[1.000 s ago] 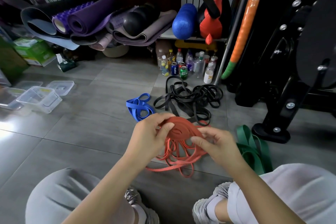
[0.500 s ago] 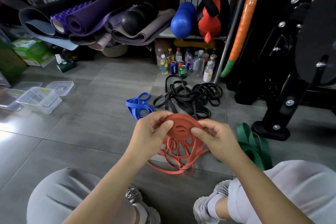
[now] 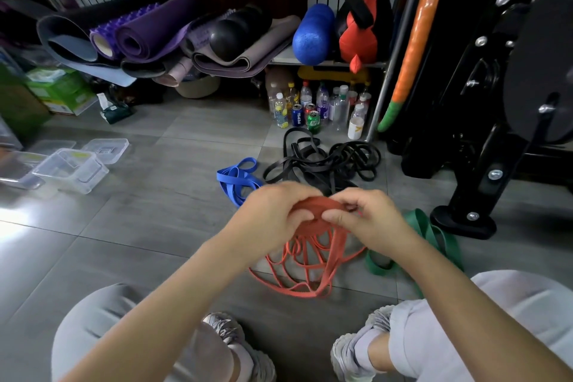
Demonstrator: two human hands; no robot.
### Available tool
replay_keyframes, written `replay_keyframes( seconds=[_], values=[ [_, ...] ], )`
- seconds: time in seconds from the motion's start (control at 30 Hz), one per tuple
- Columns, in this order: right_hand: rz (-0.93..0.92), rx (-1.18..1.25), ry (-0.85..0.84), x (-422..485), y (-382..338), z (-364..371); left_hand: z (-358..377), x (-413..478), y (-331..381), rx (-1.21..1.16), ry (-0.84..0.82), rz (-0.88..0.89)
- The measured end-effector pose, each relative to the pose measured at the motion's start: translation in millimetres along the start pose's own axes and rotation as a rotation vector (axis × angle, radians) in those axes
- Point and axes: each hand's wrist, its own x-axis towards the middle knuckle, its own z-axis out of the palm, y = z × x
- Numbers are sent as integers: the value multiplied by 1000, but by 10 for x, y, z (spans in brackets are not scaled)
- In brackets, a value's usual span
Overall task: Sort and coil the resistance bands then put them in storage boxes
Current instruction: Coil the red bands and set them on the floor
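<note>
Dim, left floor glare (edges warped)

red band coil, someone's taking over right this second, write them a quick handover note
Left hand: grips the left side of the partly wound red band.
Right hand: pinches the coil's right side.
The red band's unwound loops hang down to the floor below the hands.
Blue band, black bands and green band lie loose on the floor. The clear storage boxes sit far left, and no band shows in them.
Done: red coil started.
Left: finish winding red, coil the other colours, box them all.
</note>
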Motion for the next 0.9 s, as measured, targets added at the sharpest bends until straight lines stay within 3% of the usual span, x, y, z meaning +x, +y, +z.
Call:
replay_keyframes(
  seconds=[0.13,0.3,0.43,0.53,0.63,0.77,0.9],
  values=[
    [53,341,-37,99,32,-111,-183,223,44,-203,109,-53],
    [300,199,-117,36,453,71,-393,388,13,-472,251,-100],
    [399,293,88,140,510,-54,-517,388,-173,-464,318,-175],
    [366,544,225,431,288,-310,-521,374,-319,-450,354,-255],
    [268,588,253,708,-28,-553,-476,343,-408,-466,375,-320],
    [154,490,222,874,-232,-694,-487,342,-441,-476,401,-336],
    [237,309,152,806,-54,-611,-539,335,-435,-497,412,-322]
  ],
)
